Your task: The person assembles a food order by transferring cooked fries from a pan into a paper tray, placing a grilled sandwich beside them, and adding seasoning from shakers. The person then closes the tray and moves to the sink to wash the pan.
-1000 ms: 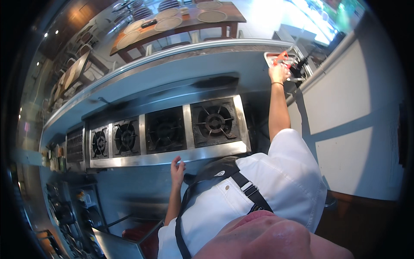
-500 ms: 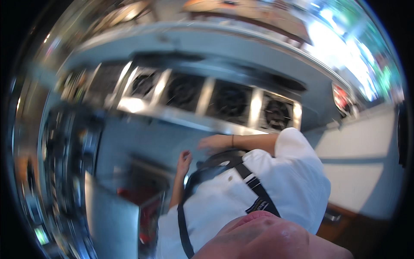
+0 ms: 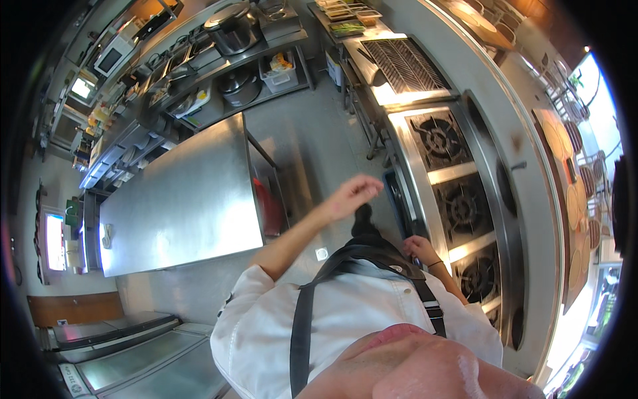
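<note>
My left hand (image 3: 356, 197) hangs in the aisle in front of my body, fingers loosely stretched and a little blurred, with nothing seen in it. My right hand (image 3: 420, 249) is lower, beside my dark apron (image 3: 372, 256), its fingers loosely bent and holding nothing that I can see. It is nearest to the front edge of the gas stove (image 3: 441, 175). Whether it touches that edge I cannot tell. Several black burners with grates line the stove top. Left of my left arm stands a bare steel worktable (image 3: 179, 199).
Beyond the burners lies a ridged grill (image 3: 405, 64), with food containers (image 3: 349, 28) past it. A large steel pot (image 3: 232, 30) stands on the far shelf unit. Something red (image 3: 268, 206) is under the worktable. Grey floor (image 3: 299, 126) runs ahead between worktable and stove.
My body has turned left, so the stove now runs along my right instead of across the front. The worktable and far shelves have come into clear view. My left hand has swung forward.
</note>
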Demonstrator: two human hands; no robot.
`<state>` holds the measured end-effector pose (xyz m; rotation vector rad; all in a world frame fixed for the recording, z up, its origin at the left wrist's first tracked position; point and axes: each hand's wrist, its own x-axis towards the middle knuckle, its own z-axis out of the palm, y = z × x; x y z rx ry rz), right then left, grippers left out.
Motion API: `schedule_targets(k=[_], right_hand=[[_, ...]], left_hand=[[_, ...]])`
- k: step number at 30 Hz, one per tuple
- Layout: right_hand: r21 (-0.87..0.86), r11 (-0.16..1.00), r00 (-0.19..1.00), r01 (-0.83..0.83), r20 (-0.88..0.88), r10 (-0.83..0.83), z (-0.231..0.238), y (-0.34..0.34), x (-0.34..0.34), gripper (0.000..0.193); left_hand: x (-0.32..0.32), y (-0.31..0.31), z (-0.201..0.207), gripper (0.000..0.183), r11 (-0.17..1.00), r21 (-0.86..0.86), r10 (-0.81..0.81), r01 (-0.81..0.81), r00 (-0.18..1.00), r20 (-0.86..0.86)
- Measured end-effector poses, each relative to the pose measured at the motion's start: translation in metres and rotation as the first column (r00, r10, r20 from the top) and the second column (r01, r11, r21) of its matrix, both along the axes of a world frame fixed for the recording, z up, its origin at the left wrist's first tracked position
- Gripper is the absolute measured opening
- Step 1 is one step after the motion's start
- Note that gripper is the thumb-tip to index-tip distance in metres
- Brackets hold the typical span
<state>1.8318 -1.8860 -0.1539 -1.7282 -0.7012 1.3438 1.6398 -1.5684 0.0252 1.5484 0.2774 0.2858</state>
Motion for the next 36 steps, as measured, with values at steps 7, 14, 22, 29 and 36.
schedule_targets(k=[7, 14, 22, 29, 36], right_hand=[[0.725, 0.684, 0.997, -0.08, 0.064, 0.049, 0.241, 0.272, 0.095, 0.042], [0.824, -0.448, 0.924, -0.348, 0.383, -0.014, 0.453, 0.492, 0.047, 0.06], [0.712, -0.664, 0.932, -0.229, 0.357, 0.061, 0.494, 0.679, -0.003, 0.057], [0.663, -0.731, 0.953, -0.162, 0.297, 0.058, 0.522, 0.822, 0.008, 0.055], [0.614, -0.785, 0.947, -0.083, 0.295, 0.13, 0.52, 0.97, 0.024, 0.052]], left_hand=[[-0.063, 0.127, 0.282, 0.047, 0.613, 0.544, -0.102, -0.573, 0.626, 0.773], [-0.066, 0.22, 0.339, 0.037, 0.604, 0.418, -0.018, -0.679, 0.513, 0.858], [-0.106, 0.375, 0.348, 0.029, 0.614, 0.347, 0.062, -0.709, 0.482, 0.874], [-0.125, 0.497, 0.379, 0.025, 0.766, 0.213, 0.175, -0.607, 0.515, 0.839], [-0.1, 0.648, 0.35, 0.038, 0.417, 0.412, -0.368, -0.81, 0.264, 0.891]])
